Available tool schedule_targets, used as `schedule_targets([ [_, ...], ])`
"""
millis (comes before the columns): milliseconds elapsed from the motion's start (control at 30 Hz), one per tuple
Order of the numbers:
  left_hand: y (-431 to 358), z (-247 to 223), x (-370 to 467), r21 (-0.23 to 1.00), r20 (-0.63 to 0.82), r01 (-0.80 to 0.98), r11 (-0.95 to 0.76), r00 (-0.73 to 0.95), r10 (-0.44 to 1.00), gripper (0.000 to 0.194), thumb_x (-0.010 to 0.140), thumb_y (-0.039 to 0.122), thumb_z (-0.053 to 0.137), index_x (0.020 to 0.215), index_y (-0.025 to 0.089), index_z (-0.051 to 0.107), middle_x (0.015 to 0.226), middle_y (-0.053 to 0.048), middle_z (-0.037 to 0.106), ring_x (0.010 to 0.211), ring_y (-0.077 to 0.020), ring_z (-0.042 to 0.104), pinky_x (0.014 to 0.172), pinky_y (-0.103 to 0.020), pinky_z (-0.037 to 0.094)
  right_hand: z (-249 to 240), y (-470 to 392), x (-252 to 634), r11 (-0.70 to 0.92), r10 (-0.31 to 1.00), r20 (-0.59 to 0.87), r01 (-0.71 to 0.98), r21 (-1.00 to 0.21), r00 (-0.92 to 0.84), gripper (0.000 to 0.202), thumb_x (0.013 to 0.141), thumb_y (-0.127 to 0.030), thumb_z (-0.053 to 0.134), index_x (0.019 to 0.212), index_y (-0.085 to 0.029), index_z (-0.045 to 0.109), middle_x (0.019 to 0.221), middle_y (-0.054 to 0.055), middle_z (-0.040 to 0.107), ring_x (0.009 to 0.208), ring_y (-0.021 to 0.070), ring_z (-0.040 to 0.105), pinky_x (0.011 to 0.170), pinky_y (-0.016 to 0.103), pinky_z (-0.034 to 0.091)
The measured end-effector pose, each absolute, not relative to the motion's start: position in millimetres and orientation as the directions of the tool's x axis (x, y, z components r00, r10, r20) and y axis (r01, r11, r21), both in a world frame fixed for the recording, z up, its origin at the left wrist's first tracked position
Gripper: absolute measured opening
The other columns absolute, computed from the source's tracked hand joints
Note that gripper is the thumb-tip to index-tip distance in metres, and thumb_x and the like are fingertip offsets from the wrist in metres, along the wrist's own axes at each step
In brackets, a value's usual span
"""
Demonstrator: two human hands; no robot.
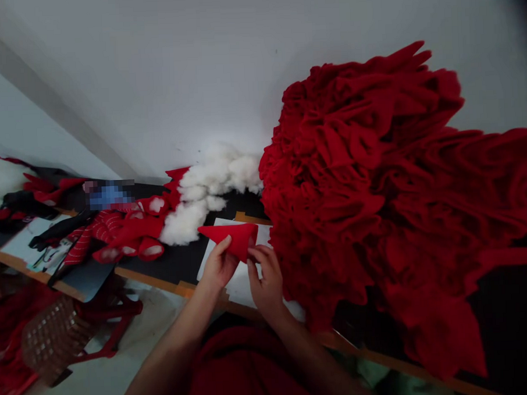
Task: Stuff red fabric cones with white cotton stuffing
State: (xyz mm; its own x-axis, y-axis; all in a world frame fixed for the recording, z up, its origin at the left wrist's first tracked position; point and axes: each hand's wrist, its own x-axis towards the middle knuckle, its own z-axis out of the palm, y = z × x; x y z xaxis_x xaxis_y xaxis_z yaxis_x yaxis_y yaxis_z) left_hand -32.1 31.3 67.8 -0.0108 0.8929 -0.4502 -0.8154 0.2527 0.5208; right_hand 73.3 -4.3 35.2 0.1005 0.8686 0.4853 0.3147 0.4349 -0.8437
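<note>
A red felt cone hat is held over a white sheet on the table, its point toward the left and its wide end toward the right. My left hand grips it from below, with the thumb across its near side. At the wide rim, the fingers of my right hand are bent and touch the edge of the felt. Whether they pinch the rim is hard to make out. White stuffing lies in a heap just beyond the hat, to the left.
A tall pile of red felt pieces covers the right of the table against the wall. Stuffed red pieces lie on the left. A brown woven chair stands below the table's wooden edge.
</note>
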Motion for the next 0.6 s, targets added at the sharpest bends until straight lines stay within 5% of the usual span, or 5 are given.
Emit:
schedule_targets([
  [133, 31, 73, -22, 0.495, -0.475, -0.849, 0.188, -0.083, 0.876, 0.023, 0.073, 0.008, 0.05, 0.094, 0.009, 0.06, 0.076, -0.006, 0.069, 0.071, -0.0143, 0.064, 0.08, -0.026, 0.049, 27, 0, 66, 0.495, 0.853, 0.521, 0.363, -0.79, -0.031, 0.039, 0.08, -0.007, 0.037, 0.116, -0.014, 0.051, 0.121, 0.015, 0.049, 0.115, 0.0208, 0.046, 0.094, 0.038, 0.044],
  [600, 24, 65, -14, 0.419, -0.54, -0.848, 0.326, 0.056, 0.84, 0.022, 0.077, 0.025, 0.051, 0.079, 0.009, 0.065, 0.075, -0.009, 0.069, 0.076, -0.0189, 0.065, 0.083, -0.029, 0.047, 25, 9, 73, 0.491, 0.864, 0.477, 0.483, -0.725, -0.163, 0.036, 0.076, -0.008, 0.039, 0.107, -0.014, 0.056, 0.108, 0.013, 0.059, 0.104, 0.0214, 0.054, 0.088, 0.038, 0.048],
])
